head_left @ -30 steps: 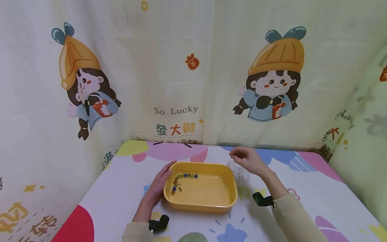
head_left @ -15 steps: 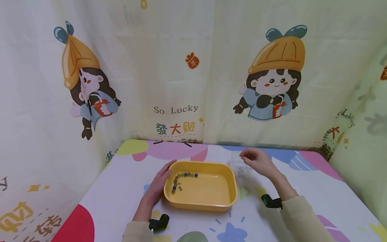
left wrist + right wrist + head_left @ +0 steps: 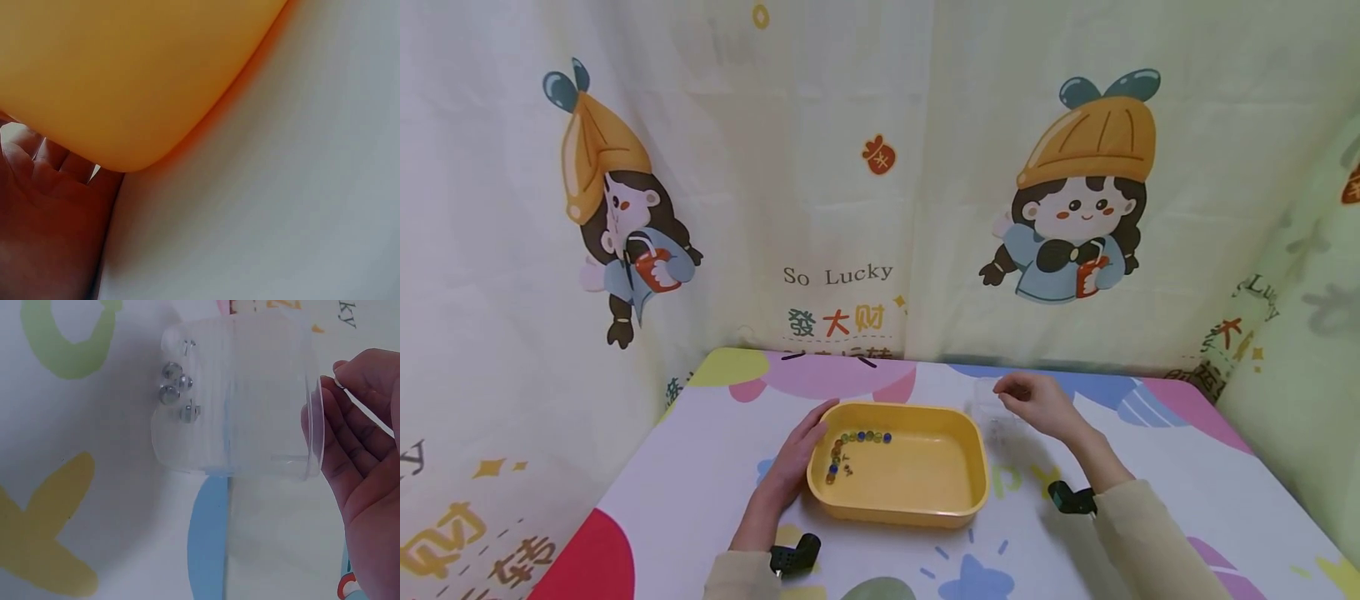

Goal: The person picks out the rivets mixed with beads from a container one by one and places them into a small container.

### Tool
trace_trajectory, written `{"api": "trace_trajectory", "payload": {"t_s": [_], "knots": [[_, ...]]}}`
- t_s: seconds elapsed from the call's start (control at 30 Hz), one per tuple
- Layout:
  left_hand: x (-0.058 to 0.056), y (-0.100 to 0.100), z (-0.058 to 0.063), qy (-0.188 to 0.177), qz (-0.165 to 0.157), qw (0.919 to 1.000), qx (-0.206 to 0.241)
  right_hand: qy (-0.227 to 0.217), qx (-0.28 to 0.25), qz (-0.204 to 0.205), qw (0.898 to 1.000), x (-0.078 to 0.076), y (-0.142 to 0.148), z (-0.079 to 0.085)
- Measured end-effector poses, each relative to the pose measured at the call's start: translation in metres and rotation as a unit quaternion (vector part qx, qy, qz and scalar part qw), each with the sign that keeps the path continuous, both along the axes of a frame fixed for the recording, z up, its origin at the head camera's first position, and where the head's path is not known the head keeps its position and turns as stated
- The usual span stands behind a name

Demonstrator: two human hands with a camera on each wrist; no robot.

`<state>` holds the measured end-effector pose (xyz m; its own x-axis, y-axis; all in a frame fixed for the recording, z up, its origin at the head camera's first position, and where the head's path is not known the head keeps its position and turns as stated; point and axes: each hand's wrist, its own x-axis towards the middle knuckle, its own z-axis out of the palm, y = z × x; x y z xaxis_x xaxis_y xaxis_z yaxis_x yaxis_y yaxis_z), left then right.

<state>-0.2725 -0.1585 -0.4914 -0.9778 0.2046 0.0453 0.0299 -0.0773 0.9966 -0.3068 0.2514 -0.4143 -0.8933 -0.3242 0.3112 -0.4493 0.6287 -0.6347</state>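
Note:
A yellow tray (image 3: 898,508) rests on the table in the head view. Inside its left part lie several coloured glass marbles (image 3: 869,437) and a few tiny dark pieces (image 3: 847,469). My left hand (image 3: 797,457) holds the tray's left end, thumb at the rim and fingers along the outer wall; the left wrist view shows its palm (image 3: 53,231) by the tray's corner. My right hand (image 3: 1041,406) is at the mouth of a clear plastic box (image 3: 269,394), thumb and forefinger tips close together; whether anything is between them is unclear. Several shiny balls (image 3: 169,394) lie in the box.
A colourful patterned cloth (image 3: 647,517) covers the table. A printed curtain (image 3: 820,200) hangs behind it and along the sides. The clear box stands just beyond the tray's right end. Black wrist cameras (image 3: 795,553) sit on both wrists.
My right hand has moved to the right, from the box's left side to over its right part, and then stayed about still. The left hand and tray keep their places.

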Motion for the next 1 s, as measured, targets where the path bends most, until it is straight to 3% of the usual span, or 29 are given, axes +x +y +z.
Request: {"api": "trace_trajectory", "payload": {"t_s": [0.77,1.0], "knots": [[-0.0002,0.001,-0.0007,-0.001,-0.004,0.9999,0.01,-0.017,0.011,0.012,1.0,-0.0034,-0.0042,0.0015],[0.0007,0.0007,-0.0004,-0.002,-0.002,1.0,0.004,-0.001,0.005,0.014,1.0,-0.0028,-0.0042,0.0031]]}}
